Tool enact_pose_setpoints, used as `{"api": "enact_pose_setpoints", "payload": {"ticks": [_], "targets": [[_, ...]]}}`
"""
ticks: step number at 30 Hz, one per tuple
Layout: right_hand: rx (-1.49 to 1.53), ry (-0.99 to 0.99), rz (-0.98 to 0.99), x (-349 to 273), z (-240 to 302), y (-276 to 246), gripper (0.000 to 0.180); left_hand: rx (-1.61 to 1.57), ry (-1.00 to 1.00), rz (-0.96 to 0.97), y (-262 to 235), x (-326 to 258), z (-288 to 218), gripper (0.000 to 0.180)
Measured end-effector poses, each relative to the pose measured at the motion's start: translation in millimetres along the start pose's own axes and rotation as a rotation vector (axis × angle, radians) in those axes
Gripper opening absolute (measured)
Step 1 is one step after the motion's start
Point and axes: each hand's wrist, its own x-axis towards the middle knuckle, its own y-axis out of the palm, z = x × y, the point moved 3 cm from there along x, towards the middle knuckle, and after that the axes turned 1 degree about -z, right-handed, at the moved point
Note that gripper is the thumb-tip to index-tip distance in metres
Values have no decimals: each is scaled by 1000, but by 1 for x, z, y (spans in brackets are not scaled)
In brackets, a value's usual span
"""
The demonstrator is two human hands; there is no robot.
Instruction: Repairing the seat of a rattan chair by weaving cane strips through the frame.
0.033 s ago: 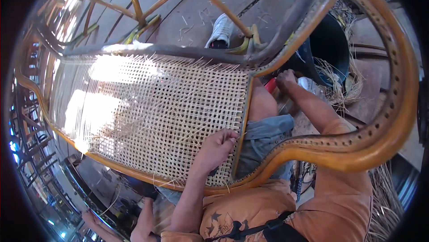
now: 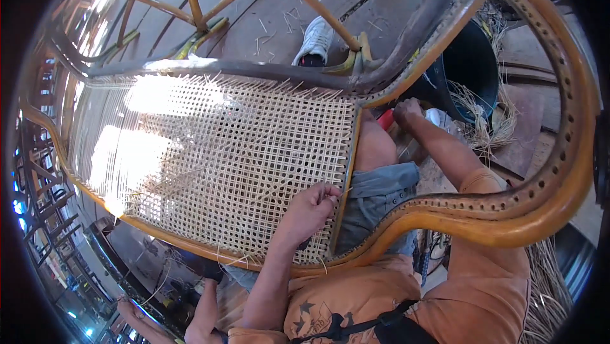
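Observation:
A woven cane panel [image 2: 254,147] fills most of a curved rattan frame [image 2: 508,226] lying across my lap. My left hand [image 2: 310,212] rests over the panel close to its right border, thumb and fingers pinched together. A thin cane strand [image 2: 346,190] shows at those fingertips. Beyond the panel's right end, my right hand [image 2: 408,112] reaches down low beside my knee. Its fingers are curled against a red object [image 2: 386,119], whose kind is partly hidden. Loose cane ends stick up along the panel's far edge.
A dark bucket [image 2: 473,67] holding cane strands stands at the right, with more strands [image 2: 502,128] around it. Rattan legs and struts [image 2: 318,10] rise beyond the panel. My shoe [image 2: 316,42] is on the floor. Another person's hand [image 2: 130,311] shows at lower left.

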Motion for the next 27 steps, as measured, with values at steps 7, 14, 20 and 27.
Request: {"api": "enact_pose_setpoints", "payload": {"ticks": [7, 14, 20, 27], "targets": [[-60, -294, 58, -12, -1, -12, 22, -46, -30, 23, -4, 7, 11, 21], [367, -195, -388, -19, -7, -30, 19, 45, 34, -62, -1, 7, 7, 26], [1054, -121, -709, -118, -47, -68, 23, 154, 68, -73, 8, 11, 4, 21], [1502, 253, -467, -206, -92, 5, 17, 149, 78, -130, 15, 9, 2, 14]]}}
